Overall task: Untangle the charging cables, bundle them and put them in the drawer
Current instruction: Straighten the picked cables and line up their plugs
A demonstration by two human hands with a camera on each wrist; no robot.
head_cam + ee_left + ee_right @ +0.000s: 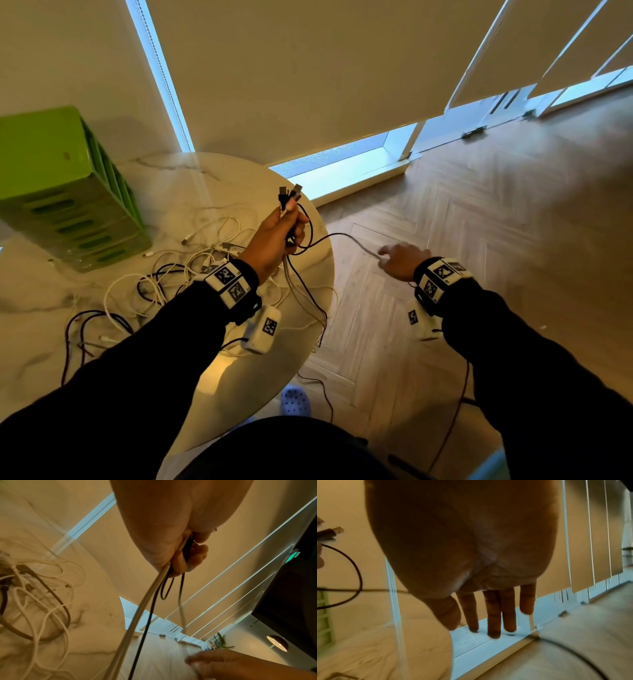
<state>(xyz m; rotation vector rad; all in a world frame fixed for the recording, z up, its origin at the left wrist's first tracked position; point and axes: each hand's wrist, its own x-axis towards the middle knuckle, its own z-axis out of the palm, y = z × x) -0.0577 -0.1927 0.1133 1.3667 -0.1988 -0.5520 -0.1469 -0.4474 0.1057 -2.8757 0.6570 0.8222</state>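
My left hand point(294, 222) is raised over the table's right edge and grips a bunch of cable ends; their USB plugs point(289, 195) stick up above the fist. In the left wrist view the fingers point(193, 559) curl round grey and black cables point(149, 601) that hang down. One dark cable point(337, 234) runs right from that fist to my right hand point(394, 255), which is out over the floor. Seen from the right wrist, the right hand's fingers point(493, 615) are straight and spread, and the cable point(358, 574) passes behind the thumb. A tangle of white and dark cables point(164, 284) lies on the table.
A green drawer unit point(68, 192) stands at the back left of the round marble table point(239, 377). Some cables hang over the table's right edge toward the wooden floor point(479, 205). A light blue shoe point(296, 401) shows below the table edge. Blinds cover the windows behind.
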